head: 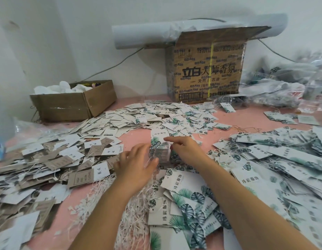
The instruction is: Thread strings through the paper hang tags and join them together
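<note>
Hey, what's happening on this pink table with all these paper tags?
A person has both hands on a small stack of white, leaf-printed paper hang tags mid-table. The left hand touches its left side; the right hand lays its forefinger across the top tag. A tangle of loose white strings lies nearer, under the left forearm.

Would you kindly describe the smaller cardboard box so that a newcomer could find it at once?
Start at the tall printed carton against the back wall on the pink table. To its left, also by the wall, sits a low brown box. Unlike the carton, it is unprinted, open on top and holds crumpled white material.
</note>
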Available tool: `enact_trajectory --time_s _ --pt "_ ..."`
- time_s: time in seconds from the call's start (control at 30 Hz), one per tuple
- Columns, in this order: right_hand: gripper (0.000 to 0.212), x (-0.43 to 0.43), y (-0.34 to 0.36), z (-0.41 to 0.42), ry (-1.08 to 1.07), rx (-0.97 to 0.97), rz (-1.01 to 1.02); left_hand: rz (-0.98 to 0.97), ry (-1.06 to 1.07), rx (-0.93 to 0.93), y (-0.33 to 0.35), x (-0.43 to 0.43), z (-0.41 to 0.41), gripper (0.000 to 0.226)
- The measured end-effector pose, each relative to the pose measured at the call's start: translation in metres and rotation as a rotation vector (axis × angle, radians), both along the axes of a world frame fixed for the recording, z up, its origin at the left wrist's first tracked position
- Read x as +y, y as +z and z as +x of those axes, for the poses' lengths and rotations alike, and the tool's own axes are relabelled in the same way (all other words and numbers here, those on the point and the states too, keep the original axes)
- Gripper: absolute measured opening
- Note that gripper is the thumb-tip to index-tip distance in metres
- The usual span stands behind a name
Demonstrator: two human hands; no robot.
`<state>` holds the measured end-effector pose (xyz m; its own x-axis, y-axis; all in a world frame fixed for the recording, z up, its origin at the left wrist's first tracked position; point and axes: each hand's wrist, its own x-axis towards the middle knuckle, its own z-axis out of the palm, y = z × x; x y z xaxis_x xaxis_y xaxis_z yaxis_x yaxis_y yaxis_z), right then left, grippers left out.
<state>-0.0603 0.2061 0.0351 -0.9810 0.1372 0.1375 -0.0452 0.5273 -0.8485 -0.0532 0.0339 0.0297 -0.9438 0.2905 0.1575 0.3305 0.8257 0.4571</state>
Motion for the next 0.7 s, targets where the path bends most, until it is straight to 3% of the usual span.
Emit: enact_trajectory --time_s 0.13,0.27,0.47,0.57,0.7 --pt "0.034 -0.001 0.001 0.0 -0.011 0.017 0.106 -0.261 -0.07 0.078 -0.018 0.003 -0.003 0.063" --pt "0.034 0.0 0.003 0.0 -0.04 0.024 0.065 -0.248 -0.069 0.114 -0.024 0.002 -0.008 0.063" --pt "0.027 0.009 0.012 0.0 -0.163 0.163 -0.321 -0.175 -0.047 0.151 -0.02 0.003 -0.006 0.061" --pt "0.018 0.012 0.024 0.007 -0.016 0.15 -0.336 0.09 -0.026 0.135 -0.012 0.009 -0.001 0.063" --pt "0.016 0.017 0.03 0.01 0.197 0.122 -0.242 0.778 -0.082 -0.195 0.007 0.012 0.008 0.049"
